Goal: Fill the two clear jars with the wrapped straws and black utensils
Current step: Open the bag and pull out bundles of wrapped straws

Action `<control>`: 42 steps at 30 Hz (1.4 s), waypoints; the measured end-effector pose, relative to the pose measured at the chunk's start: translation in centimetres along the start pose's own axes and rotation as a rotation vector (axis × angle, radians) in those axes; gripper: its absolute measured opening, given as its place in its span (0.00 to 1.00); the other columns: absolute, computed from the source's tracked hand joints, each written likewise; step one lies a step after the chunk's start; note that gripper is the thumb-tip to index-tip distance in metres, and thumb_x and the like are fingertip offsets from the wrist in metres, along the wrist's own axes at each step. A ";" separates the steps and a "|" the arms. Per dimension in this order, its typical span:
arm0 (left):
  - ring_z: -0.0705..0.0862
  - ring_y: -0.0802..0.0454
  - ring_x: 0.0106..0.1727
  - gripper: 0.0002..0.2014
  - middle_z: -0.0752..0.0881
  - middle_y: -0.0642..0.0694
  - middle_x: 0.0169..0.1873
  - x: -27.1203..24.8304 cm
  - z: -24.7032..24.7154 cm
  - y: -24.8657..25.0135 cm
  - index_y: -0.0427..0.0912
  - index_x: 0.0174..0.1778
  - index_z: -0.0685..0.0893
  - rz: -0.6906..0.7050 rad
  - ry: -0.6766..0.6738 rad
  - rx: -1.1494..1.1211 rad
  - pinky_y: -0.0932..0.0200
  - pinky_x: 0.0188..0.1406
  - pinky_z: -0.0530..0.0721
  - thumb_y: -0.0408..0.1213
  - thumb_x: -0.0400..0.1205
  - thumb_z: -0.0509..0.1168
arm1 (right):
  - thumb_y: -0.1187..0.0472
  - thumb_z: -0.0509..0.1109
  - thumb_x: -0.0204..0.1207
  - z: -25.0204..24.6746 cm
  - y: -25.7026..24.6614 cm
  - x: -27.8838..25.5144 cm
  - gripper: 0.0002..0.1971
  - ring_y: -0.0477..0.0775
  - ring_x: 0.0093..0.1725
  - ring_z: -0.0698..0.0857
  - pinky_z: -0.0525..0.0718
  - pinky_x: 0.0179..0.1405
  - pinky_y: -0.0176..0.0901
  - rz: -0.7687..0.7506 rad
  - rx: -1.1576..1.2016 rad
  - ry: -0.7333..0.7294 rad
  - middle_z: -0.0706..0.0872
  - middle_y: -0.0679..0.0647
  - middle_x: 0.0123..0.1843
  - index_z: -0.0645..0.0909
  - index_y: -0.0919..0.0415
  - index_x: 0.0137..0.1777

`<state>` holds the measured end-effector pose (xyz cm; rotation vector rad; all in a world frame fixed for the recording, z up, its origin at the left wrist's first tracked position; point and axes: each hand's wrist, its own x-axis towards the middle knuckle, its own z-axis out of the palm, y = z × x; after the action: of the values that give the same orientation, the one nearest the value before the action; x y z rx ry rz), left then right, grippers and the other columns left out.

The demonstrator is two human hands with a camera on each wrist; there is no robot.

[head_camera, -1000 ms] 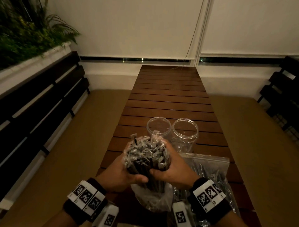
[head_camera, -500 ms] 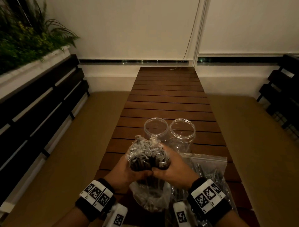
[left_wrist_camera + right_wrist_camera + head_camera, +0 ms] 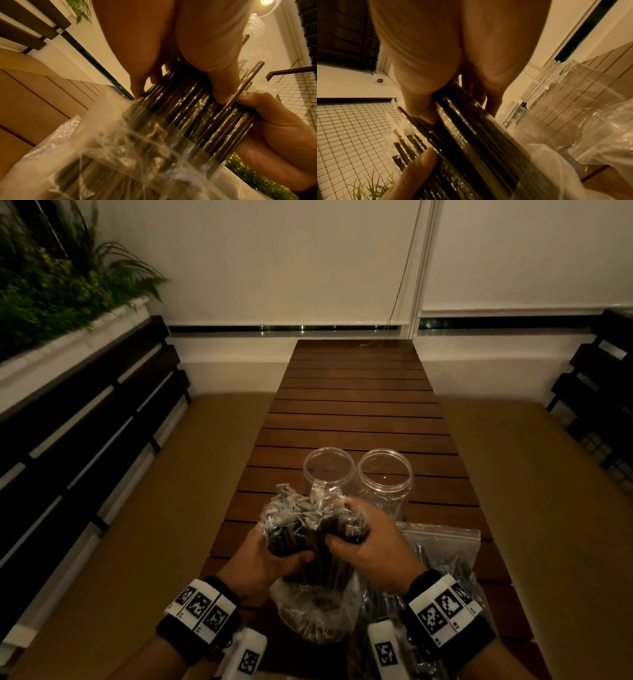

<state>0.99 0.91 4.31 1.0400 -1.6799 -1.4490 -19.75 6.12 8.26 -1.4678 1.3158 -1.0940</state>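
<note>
Bundle now parting: since the earlier frames the two hands have drawn it into separate halves.

Left hand (image 3: 265, 556) fingers clench one half of the wrapped straws (image 3: 294, 525); right hand (image 3: 370, 546) grasps the other half, both above a clear bag (image 3: 315, 607). Two clear jars (image 3: 385, 474) stand just beyond on the slatted table (image 3: 356, 392); a zip bag (image 3: 445, 546) lies to the right.
</note>
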 end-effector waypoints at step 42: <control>0.83 0.44 0.69 0.40 0.84 0.47 0.65 0.2 0.1 -2.0 0.57 0.69 0.78 -0.093 0.009 0.169 0.44 0.64 0.86 0.64 0.61 0.81 | 0.69 0.75 0.75 0.7 0.9 0.1 0.28 0.34 0.59 0.87 0.84 0.50 0.27 0.079 0.045 0.026 0.87 0.45 0.63 0.75 0.38 0.66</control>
<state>1.14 0.66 2.35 1.2294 -1.7933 -1.3763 -19.27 5.98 7.21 -1.3623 1.3473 -1.0874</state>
